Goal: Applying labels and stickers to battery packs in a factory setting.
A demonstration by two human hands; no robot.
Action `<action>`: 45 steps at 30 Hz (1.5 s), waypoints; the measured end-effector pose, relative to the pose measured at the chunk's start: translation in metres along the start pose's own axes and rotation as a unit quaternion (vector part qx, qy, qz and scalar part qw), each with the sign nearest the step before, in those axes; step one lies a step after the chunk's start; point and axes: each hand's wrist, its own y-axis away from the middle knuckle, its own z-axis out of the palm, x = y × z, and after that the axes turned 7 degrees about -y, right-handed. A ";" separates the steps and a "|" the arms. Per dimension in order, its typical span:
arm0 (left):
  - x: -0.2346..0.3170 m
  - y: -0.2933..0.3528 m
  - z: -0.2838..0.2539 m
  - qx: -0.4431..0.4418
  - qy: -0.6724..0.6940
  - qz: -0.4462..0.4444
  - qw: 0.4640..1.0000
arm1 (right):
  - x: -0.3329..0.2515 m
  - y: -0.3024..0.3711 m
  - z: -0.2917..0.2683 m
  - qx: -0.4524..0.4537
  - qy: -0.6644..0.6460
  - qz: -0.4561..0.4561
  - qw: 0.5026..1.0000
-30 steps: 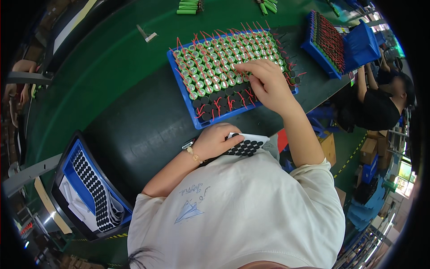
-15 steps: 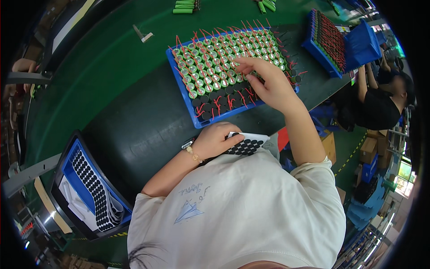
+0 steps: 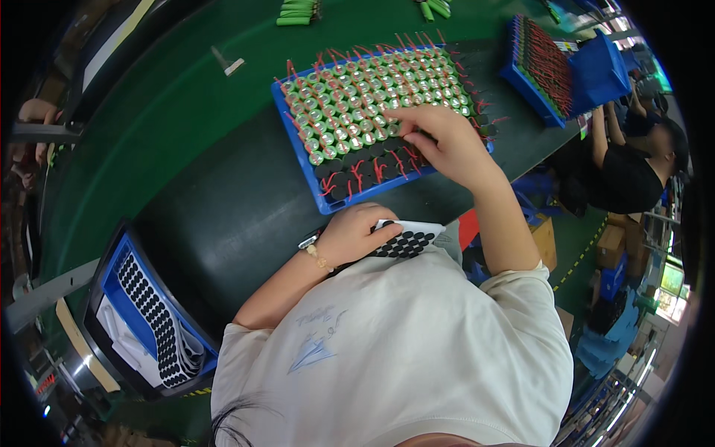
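My left hand (image 3: 362, 234), near my shirt front, is closed on a white sheet of round black stickers (image 3: 411, 243), thumb on top. Over the blue tray (image 3: 304, 158), my right hand (image 3: 445, 143) reaches in with its index finger stretched to the top of a green battery cell (image 3: 350, 119) mid-tray. A gap shows between that finger and the thumb; the other fingers are partly hidden. Upright cells with red wires fill the tray in rows. Black discs (image 3: 357, 165) cover the tops in the nearest rows, while the farther tops look bare and shiny.
At left stands a blue bin (image 3: 160, 298) with another strip of black stickers (image 3: 153, 313). A second blue tray (image 3: 532, 74) of wired cells sits at the far right, near a person in black (image 3: 640, 164). Loose green cells (image 3: 298, 12) lie at the back.
My right index finger has come down toward the cell tops, and the thumb and fingers have drawn a little closer. My left hand keeps its hold on the sticker sheet.
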 end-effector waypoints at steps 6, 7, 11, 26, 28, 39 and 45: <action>0.003 0.004 -0.001 0.001 0.012 -0.011 1.000 | 0.006 0.008 0.002 -0.016 0.008 -0.072 0.997; 0.001 0.007 0.000 0.022 0.017 -0.015 1.000 | 0.004 0.008 0.002 -0.024 0.005 -0.073 0.997; 0.006 0.003 -0.003 0.007 0.018 -0.029 0.999 | 0.009 0.007 -0.002 -0.021 0.023 -0.102 0.994; 0.006 0.005 -0.003 0.011 0.022 -0.053 0.998 | 0.013 0.010 0.004 0.009 -0.048 -0.133 0.990; 0.001 0.005 -0.001 0.017 0.010 -0.001 1.000 | 0.013 0.011 0.004 0.000 -0.043 -0.127 0.991; 0.007 0.001 -0.009 -0.031 0.018 -0.042 0.998 | 0.016 0.027 0.007 0.013 -0.217 0.034 0.975; 0.002 0.004 -0.005 -0.011 0.015 -0.008 1.000 | 0.014 0.021 0.011 0.055 -0.006 -0.036 0.998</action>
